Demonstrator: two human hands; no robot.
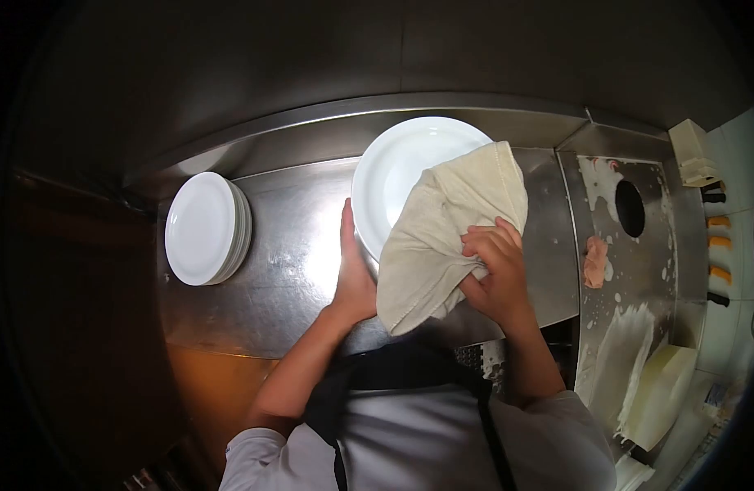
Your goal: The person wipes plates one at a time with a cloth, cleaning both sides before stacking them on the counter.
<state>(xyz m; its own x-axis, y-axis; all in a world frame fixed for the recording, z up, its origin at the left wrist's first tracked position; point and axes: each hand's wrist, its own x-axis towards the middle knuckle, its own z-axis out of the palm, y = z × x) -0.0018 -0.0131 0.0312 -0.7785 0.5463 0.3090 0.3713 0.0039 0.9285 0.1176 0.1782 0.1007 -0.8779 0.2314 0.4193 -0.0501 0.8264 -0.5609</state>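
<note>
A white plate (395,176) stands out over the steel counter in front of me, its lower right part covered by a beige cloth (442,221). Along the plate's left edge, my left hand (356,282) grips it, with one digit pointing up beside the rim and the others hidden. My right hand (499,274) is closed on the cloth, bunching it over the right side of the plate.
A stack of white plates (203,229) sits on the left of the steel counter (291,237). To the right, a soapy steel sink area (594,327) has a round dark hole (630,209) and a pinkish rag (595,262). Knives with orange and black handles (720,241) line the right wall.
</note>
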